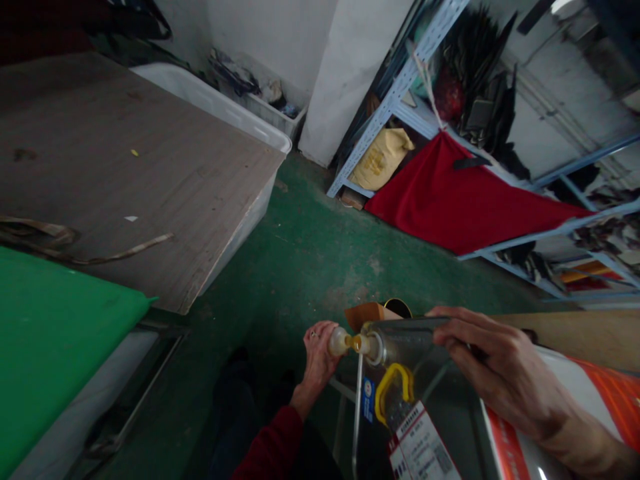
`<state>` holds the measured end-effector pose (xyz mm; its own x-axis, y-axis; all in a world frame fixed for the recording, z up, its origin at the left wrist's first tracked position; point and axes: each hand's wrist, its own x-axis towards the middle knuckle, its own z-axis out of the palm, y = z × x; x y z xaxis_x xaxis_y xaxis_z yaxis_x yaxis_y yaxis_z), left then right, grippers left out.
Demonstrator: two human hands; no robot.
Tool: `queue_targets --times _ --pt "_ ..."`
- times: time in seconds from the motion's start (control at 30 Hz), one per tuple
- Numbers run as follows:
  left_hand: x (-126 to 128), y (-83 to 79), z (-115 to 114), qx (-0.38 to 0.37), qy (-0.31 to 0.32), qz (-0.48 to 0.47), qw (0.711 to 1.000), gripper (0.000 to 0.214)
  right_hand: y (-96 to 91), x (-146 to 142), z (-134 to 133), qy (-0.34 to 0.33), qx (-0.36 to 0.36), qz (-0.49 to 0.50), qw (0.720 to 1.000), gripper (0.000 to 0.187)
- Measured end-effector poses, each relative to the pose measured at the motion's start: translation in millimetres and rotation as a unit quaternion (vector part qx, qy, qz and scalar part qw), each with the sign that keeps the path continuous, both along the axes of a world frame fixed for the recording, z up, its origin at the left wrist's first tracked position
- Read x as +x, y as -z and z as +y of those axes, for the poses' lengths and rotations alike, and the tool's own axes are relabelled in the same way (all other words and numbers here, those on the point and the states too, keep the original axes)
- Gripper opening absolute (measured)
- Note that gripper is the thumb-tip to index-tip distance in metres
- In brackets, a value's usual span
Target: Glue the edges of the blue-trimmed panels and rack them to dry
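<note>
My right hand (483, 363) is closed over the top side of a large clear plastic jug (410, 343), which lies tipped on its side at the lower right. The jug has a yellow carry handle (393, 393) and printed labels (420, 443). Its neck points left, with a little yellow liquid at the mouth. My left hand (319, 353), in a dark red sleeve, is wrapped round a small pale bottle (340, 341) held right against the jug's mouth. A brown cardboard piece (370, 312) and a dark round can rim sit just behind the neck.
A wooden board (150, 167) with a loose strap (65, 240) lies over a white tub at the left. A green surface (50, 333) fills the lower left. Blue metal shelving (400, 87) with a red cloth (450, 197) and a yellow sack (380, 157) stands beyond the green floor (300, 260).
</note>
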<state>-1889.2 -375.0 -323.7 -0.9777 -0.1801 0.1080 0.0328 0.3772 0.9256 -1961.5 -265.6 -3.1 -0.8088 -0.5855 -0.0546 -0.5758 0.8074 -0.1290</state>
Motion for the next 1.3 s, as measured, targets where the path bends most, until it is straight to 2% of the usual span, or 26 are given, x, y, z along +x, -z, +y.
queue_targets --times 0.47,0.63,1.3 --pt "-1.4 -2.0 -0.1 -0.004 0.002 0.003 1.0 0.053 1.5 -2.0 0.7 -0.013 -0.001 0.016 1.0 0.025" --pt "-2.1 -4.9 -1.4 -0.003 0.006 0.006 1.0 0.051 3.3 -2.7 4.4 -0.008 -0.005 0.014 1.0 0.021" --pt "-0.6 1.2 -0.6 -0.001 0.0 0.005 1.0 0.053 2.6 -1.1 3.0 0.005 -0.009 0.006 1.0 0.02"
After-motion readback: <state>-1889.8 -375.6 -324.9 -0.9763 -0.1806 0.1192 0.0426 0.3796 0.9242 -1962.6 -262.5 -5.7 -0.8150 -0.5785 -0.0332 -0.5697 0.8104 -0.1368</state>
